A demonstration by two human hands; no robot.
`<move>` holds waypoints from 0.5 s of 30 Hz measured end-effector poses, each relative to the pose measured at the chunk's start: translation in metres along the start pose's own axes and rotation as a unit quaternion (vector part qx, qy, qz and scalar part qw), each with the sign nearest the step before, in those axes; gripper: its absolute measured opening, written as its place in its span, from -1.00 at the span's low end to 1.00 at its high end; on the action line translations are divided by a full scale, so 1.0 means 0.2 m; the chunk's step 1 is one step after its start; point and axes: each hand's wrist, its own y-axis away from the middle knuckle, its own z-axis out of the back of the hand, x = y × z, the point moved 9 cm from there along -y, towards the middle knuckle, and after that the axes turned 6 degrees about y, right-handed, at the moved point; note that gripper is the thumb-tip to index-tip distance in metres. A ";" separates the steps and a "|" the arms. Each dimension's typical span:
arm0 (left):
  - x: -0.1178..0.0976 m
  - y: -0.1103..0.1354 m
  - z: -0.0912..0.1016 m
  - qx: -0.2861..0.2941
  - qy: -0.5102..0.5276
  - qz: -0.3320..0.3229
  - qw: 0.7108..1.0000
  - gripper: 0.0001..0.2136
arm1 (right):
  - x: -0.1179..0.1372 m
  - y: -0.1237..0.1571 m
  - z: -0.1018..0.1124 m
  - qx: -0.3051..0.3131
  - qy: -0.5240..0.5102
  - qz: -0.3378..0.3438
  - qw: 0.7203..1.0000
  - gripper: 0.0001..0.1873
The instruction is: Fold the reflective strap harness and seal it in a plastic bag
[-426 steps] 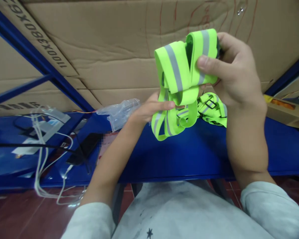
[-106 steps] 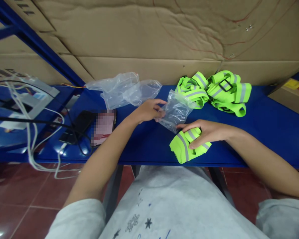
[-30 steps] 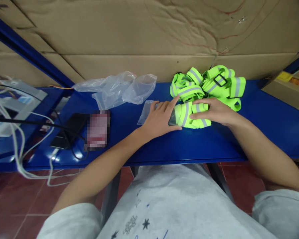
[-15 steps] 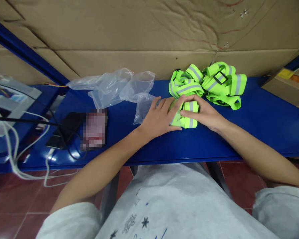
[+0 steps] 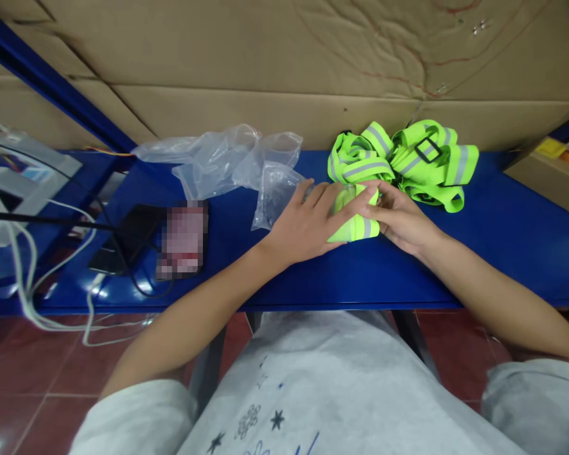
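Note:
A folded lime-yellow reflective strap [image 5: 367, 229] with a silver stripe lies between my two hands. My left hand [image 5: 306, 221] is curved over its left part and over a clear plastic bag [image 5: 275, 193], whose loose end sticks out to the left. The bag's film seems to cover part of the strap; my fingers hide its exact edge. At the strap's right end, my right hand [image 5: 405, 221] grips with thumb and fingers, their tips touching near the left thumb.
Two loose bundles of reflective straps [image 5: 360, 158] [image 5: 434, 161] lie behind my hands on the blue table [image 5: 408, 281]. More clear bags [image 5: 218, 161] are at the back left. A phone [image 5: 116, 243], a blurred-out item [image 5: 183, 240] and cables [image 5: 23, 278] lie left; a cardboard box [image 5: 550, 174] stands right.
My right fingers have shifted to the strap's right end, and its thumb has moved off the strap's top. More of the strap's upper left now shows. The view has shifted slightly.

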 end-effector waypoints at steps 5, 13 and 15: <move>0.02 -0.02 -0.02 -0.018 -0.012 0.029 0.999 -0.22 | 0.03 0.01 -0.02 -0.032 0.084 0.080 0.993 -0.24; -0.01 -0.03 -0.03 -0.008 -0.012 0.021 1.000 -0.24 | 0.09 0.08 -0.07 -0.084 0.193 0.113 0.971 -0.30; -0.02 -0.03 -0.02 -0.020 -0.024 0.021 0.999 -0.21 | 0.11 0.08 -0.06 -0.107 0.188 0.134 0.967 -0.38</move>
